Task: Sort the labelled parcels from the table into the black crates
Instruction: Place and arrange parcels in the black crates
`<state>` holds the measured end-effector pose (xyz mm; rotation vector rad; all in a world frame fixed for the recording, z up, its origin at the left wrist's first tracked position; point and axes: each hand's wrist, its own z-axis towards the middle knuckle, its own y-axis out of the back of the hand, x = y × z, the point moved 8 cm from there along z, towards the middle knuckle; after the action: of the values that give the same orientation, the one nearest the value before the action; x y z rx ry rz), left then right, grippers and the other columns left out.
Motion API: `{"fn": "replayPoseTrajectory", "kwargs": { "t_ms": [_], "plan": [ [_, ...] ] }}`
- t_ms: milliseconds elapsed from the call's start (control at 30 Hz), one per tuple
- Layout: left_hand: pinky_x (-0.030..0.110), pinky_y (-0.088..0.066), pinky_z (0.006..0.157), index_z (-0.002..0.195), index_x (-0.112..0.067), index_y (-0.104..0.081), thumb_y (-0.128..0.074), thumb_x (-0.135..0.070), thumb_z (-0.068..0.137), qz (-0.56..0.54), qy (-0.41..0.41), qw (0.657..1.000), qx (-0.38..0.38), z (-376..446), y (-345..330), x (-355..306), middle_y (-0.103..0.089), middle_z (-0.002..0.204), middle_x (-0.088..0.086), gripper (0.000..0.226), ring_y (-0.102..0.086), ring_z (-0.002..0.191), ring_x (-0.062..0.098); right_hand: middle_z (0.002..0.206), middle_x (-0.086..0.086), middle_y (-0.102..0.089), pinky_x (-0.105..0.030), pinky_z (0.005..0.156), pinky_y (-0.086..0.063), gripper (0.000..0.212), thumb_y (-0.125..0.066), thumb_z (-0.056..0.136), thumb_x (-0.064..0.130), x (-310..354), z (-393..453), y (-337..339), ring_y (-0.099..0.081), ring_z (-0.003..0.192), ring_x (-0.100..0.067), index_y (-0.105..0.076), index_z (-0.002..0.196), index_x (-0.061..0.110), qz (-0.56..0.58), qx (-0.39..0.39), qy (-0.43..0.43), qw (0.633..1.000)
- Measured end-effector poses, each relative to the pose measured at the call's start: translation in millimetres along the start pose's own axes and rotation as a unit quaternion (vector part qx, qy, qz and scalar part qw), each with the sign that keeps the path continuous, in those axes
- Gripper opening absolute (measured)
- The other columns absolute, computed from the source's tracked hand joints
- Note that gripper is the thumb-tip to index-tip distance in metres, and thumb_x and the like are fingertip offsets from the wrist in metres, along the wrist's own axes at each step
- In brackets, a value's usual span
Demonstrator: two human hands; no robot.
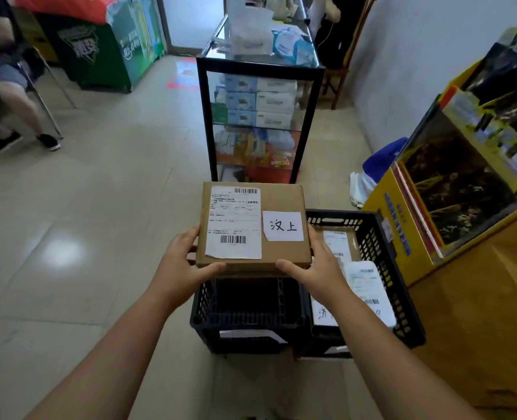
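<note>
A flat brown cardboard parcel (281, 259) with a white shipping label and a handwritten white tag is held level above two black crates on the floor. My left hand (184, 262) grips its left edge, thumb lying along the front edge. My right hand (317, 268) grips its right edge the same way. The left crate (245, 316) shows a dark inside with no parcel visible. The right crate (402, 298) holds a brown parcel (339, 241) and a white parcel (369, 289), partly hidden by my right forearm.
A black-framed glass shelf unit (260, 116) full of boxes stands just behind the crates. Yellow display cartons (463, 192) crowd the right side. A seated person's legs (14, 110) are at far left. Tiled floor (84, 237) spreads to the left.
</note>
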<state>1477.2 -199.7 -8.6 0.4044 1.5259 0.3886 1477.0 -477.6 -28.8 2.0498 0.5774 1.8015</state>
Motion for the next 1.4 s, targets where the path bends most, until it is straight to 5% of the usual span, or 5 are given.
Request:
{"fn": "replayPoseTrajectory", "kwargs": {
  "t_ms": [433, 667, 933, 1033, 1400],
  "plan": [
    [0.032, -0.047, 0.096, 0.145, -0.036, -0.034, -0.083, -0.034, 0.071, 0.008, 0.109, 0.991, 0.073, 50, -46, 120, -0.045, 0.126, -0.013, 0.089, -0.05, 0.116, 0.009, 0.148, 0.011, -0.041, -0.038, 0.107, -0.042, 0.117, -0.074, 0.06, 0.071, -87, 57, -72, -0.044, 0.129, -0.011, -0.013, 0.156, 0.044, 0.0, 0.059, -0.128, 0.99],
    [0.039, -0.051, 0.095, 0.146, -0.034, -0.034, -0.084, -0.03, 0.072, 0.016, 0.144, 0.979, 0.146, 59, -76, 186, -0.05, 0.125, -0.013, 0.09, -0.053, 0.111, 0.012, 0.117, 0.042, -0.035, -0.017, 0.083, -0.036, 0.107, -0.078, 0.061, 0.061, -129, 56, -113, -0.042, 0.101, 0.018, -0.015, 0.147, 0.056, 0.004, 0.052, -0.188, 0.981],
    [0.042, -0.047, 0.101, 0.144, -0.029, -0.039, -0.083, -0.028, 0.07, 0.017, 0.188, 0.961, 0.203, 63, -119, 241, -0.053, 0.132, -0.006, 0.085, -0.054, 0.116, 0.013, 0.11, 0.044, -0.04, -0.007, 0.075, -0.034, 0.1, -0.084, 0.07, 0.046, -182, 65, -138, -0.044, 0.095, 0.021, -0.02, 0.146, 0.057, -0.024, 0.07, -0.246, 0.966],
    [0.032, -0.048, 0.092, 0.138, -0.032, -0.043, -0.083, -0.027, 0.068, 0.03, 0.199, 0.959, 0.198, 64, -131, 254, -0.052, 0.124, -0.009, 0.08, -0.054, 0.106, 0.01, 0.111, 0.042, -0.051, -0.01, 0.077, -0.039, 0.084, -0.085, 0.071, 0.041, -203, 70, -148, -0.051, 0.1, 0.018, -0.029, 0.126, 0.07, -0.028, 0.092, -0.257, 0.962],
    [0.012, -0.041, 0.07, 0.139, -0.038, -0.041, -0.086, -0.021, 0.062, 0.013, 0.298, 0.938, 0.177, 59, -185, 310, -0.053, 0.095, -0.036, 0.091, -0.057, 0.093, -0.005, 0.114, 0.021, -0.056, -0.01, 0.069, -0.05, 0.075, -0.088, 0.062, 0.025, -283, 96, -182, -0.058, 0.097, 0.011, -0.044, 0.12, 0.043, -0.001, 0.127, -0.283, 0.951]
  ]
}}
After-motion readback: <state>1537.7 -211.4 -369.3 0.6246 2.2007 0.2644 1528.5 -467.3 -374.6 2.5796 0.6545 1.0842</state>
